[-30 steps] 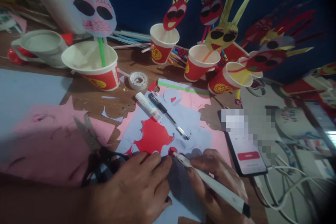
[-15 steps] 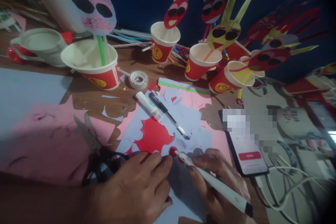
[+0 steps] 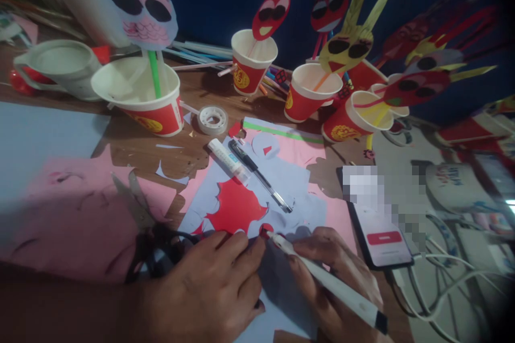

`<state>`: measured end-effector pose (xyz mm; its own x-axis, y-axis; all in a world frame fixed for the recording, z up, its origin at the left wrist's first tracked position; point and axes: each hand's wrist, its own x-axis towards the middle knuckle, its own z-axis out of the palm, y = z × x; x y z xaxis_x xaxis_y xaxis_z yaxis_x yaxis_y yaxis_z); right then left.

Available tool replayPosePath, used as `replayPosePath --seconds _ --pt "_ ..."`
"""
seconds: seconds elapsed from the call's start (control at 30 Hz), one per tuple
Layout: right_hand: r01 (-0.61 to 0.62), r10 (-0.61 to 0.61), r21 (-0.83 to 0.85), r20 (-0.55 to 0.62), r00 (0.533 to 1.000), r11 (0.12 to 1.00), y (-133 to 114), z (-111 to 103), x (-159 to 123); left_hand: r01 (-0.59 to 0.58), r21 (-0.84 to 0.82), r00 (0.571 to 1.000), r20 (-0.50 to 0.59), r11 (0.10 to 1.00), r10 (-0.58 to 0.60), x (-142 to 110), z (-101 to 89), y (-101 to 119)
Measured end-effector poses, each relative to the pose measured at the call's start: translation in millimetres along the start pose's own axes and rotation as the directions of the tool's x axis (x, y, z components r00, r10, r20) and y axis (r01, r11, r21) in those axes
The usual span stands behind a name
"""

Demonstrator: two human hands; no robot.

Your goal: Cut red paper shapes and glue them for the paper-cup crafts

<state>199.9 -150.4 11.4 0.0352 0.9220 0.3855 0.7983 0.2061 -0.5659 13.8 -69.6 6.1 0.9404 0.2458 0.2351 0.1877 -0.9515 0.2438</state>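
1. The right grip [image 3: 346, 256] is closed around a white marker [image 3: 324, 276], held pen-fashion.
2. The disc [image 3: 265, 229], small and red, is just past the marker's tip end, ahead and left of the right grip; it sits right by the fingertips of the left grip [image 3: 213, 285]. Whether they pin it, I can't tell from here.
3. The left grip lies palm down, fingers nearly together; I see nothing held in it.
4. Done, as I read it: the disc is cut out and bears dark marks. Well ahead of both grips, paper heads [image 3: 272, 13] with eyes stand in cups [image 3: 261, 79], looking finished.
5. Left, I'd judge: red areas of the disc are bare, so the marking seems partway.
6. The marker's long axis slants: tip forward and left, away from the right grip, dark end back and right. The disc, being round, shows no clear long axis.
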Motion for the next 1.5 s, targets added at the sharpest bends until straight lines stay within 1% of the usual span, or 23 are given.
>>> replayPosePath --seconds 0.07,0.13,0.3,0.47,0.6,0.87,1.07,1.23,1.4,1.5 --pt "0.011 -0.011 -0.011 0.004 1.0 1.0 0.8 0.5 -0.4 0.006 -0.001 1.0 -0.003 1.0 -0.006 0.2 0.3 0.2" --pt "-0.004 0.004 -0.022 0.003 1.0 1.0 1.6 1.0 -0.4 0.011 -0.003 1.0 -0.011 1.0 -0.011 0.4 -0.1 0.3" --pt "-0.033 0.034 -0.033 0.015 0.999 0.999 2.1 0.9 0.2 0.005 -0.023 1.0 0.02 1.0 -0.005 0.3 -0.9 -0.1" --pt "-0.043 0.043 -0.024 -0.003 0.999 0.999 0.1 -0.4 -0.2 0.007 -0.022 1.0 0.002 1.0 -0.007 -0.3 0.1 -0.2" --pt "-0.02 0.021 -0.009 0.022 1.0 1.0 -0.2 -0.3 0.7 0.018 -0.025 1.0 -0.024 1.0 -0.019 -0.2 0.2 0.8" --pt "-0.033 0.035 -0.046 0.057 0.998 0.998 -0.5 -2.8 1.3 0.017 -0.032 1.0 -0.011 0.999 -0.017 -1.9 0.4 1.2" --pt "-0.034 0.035 -0.074 0.014 0.999 0.997 -1.8 -4.2 1.7 0.009 -0.02 1.0 0.0 1.0 -0.009 -1.9 1.3 0.9" --pt "-0.058 0.056 -0.071 -0.032 0.998 0.996 -1.5 -4.1 5.2 0.001 0.005 1.0 0.021 1.0 -0.001 0.1 -2.6 0.1" --pt "-0.072 0.071 -0.04 -0.031 0.997 0.997 -0.8 -3.0 3.9 0.016 -0.009 1.0 0.014 1.0 -0.015 0.5 -3.2 0.4" --pt "-0.071 0.071 -0.037 -0.018 0.997 0.997 0.2 -2.8 3.5 0.006 -0.013 1.0 0.021 1.0 -0.005 -0.1 -2.4 0.5"
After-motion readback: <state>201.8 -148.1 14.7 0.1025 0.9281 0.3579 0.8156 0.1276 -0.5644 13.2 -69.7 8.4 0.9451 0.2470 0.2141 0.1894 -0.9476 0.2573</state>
